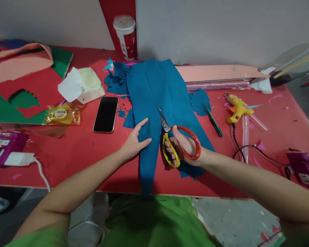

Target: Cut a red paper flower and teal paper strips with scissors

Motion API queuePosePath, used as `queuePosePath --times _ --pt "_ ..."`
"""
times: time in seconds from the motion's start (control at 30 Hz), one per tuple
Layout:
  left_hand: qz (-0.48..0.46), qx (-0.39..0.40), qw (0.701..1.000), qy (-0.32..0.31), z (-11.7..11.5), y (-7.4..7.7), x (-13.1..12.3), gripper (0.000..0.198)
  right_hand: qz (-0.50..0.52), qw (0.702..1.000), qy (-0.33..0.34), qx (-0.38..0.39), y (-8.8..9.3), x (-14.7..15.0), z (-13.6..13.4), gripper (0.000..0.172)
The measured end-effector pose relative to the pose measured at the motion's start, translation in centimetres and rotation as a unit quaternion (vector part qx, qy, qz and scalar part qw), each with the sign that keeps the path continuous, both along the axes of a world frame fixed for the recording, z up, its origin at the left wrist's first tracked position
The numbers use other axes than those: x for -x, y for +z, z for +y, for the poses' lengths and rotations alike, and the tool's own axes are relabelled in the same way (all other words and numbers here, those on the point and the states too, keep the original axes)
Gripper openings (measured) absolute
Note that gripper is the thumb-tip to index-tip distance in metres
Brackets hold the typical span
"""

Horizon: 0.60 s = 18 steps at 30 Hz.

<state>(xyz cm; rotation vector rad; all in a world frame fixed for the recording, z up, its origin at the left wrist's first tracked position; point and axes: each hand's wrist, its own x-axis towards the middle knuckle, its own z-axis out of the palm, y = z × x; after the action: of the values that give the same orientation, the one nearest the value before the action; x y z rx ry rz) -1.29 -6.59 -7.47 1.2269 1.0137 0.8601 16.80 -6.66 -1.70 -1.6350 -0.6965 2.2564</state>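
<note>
One scissors (166,127) in right hand (185,144), blue sheet (154,87) under left hand (134,142), one phone (106,115)

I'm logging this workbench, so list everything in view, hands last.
Table: one, red, beneath everything
Blue sheet: one, blue, centre
Scissors: one, red and yellow handles, over sheet
Scraps: many, mixed colours, scattered
Phone: one, black, left
Cup: one, white and red, back
Wrapper: one, yellow, left
Papers: several, pale, left
Coloured sheets: several, mixed, left
Stack: one, pink on top, back
Slim tool: one, green, right
Glue gun: one, yellow, right
Boxes: two, purple, both sides
Panels: two, grey, back
Shirt: one, green, front
Left hand: one, bare, on sheet
Right hand: one, bare, holding scissors
</note>
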Motion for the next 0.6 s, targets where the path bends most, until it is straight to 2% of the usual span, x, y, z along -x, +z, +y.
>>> queuePosePath --times 0.6 --pt "0.028 0.001 1.0 0.007 0.0 0.1 0.1 0.072 0.026 0.996 -0.028 -0.081 -1.8 -0.4 -0.3 0.055"
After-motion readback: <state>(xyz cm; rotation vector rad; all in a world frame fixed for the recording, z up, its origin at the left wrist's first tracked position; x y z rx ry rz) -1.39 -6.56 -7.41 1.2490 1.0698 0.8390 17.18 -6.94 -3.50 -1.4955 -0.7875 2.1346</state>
